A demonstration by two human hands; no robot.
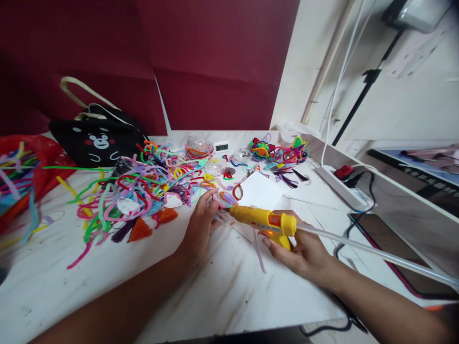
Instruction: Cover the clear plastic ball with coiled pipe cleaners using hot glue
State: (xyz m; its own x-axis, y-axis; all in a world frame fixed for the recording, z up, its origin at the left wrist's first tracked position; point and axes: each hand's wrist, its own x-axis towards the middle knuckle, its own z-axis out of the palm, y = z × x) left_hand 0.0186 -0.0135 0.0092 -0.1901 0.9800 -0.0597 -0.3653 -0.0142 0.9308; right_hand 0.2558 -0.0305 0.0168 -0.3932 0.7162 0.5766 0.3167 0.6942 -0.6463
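My right hand [304,251] is wrapped round the handle of a yellow hot glue gun [256,217], whose orange light is lit. A long clear glue stick [362,248] sticks out of its back end. The gun's nozzle points left, close to the fingers of my left hand [202,220]. Those fingers are pinched on a small clear and pink piece [225,216], mostly hidden by the hand and the gun. A lilac pipe cleaner [260,255] lies on the table below the gun. White paper [260,191] lies just behind the gun.
Loose pipe cleaners [132,191] spread across the left of the table. Clear plastic domes [215,166], a small digital clock [221,147] and colourful pipe-cleaner figures [289,153] stand at the back. At right are a power strip [346,186], black cables and a phone [398,253].
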